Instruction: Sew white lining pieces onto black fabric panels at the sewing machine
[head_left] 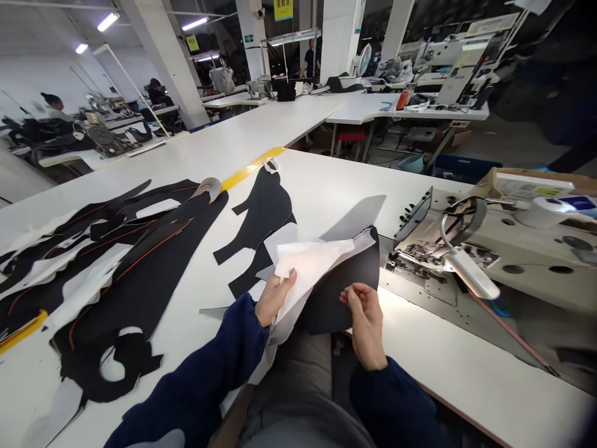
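My left hand [275, 295] is closed on a white fabric piece [310, 264], its thumb lying on top. This cloth is layered with a black fabric panel [342, 283], and their far corner reaches the edge of the sewing machine bed [438, 292]. Over the black panel, my right hand [366, 317] has thumb and fingertips pinched together; whatever is between them, if anything, is too small to make out. Black cut pieces [265, 205] and a grey piece [357, 218] lie on the white table just beyond my hands.
Long black panels with orange stitching [140, 261] spread across the left of the table [186, 336]. A work lamp [473, 274] juts from the machine at right, a cardboard box [489, 180] behind it. Yellow tape [252, 168] crosses the table. Several people sit or stand farther back.
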Available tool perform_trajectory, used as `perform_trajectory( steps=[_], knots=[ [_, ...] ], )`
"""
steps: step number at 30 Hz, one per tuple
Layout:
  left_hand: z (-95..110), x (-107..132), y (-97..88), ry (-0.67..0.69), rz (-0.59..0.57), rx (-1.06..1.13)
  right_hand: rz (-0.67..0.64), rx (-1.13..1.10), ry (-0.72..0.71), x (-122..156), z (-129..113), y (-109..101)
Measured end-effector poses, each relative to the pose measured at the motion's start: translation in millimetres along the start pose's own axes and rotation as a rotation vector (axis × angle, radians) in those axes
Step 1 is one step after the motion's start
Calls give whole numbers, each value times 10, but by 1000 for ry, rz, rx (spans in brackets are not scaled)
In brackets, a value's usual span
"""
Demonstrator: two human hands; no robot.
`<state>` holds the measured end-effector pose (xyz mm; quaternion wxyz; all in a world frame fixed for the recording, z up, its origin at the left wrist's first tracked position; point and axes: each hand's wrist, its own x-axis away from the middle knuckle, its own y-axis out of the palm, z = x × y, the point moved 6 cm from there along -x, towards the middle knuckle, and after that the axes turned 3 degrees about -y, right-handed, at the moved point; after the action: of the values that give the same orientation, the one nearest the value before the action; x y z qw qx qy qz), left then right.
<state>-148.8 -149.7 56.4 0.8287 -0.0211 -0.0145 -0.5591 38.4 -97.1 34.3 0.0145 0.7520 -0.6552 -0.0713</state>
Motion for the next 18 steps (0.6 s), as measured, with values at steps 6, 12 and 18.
perform_trajectory(
  steps=[6, 12, 18],
  knots=[
    [102, 101, 96, 51, -6, -85, -425, -298, 366, 172, 186, 515],
    [-22, 119, 108, -84, 30, 41, -473, -393, 320, 159, 195, 725],
    [-643, 84, -149, -456, 239, 522, -371, -316, 205, 286, 348, 525]
  ],
)
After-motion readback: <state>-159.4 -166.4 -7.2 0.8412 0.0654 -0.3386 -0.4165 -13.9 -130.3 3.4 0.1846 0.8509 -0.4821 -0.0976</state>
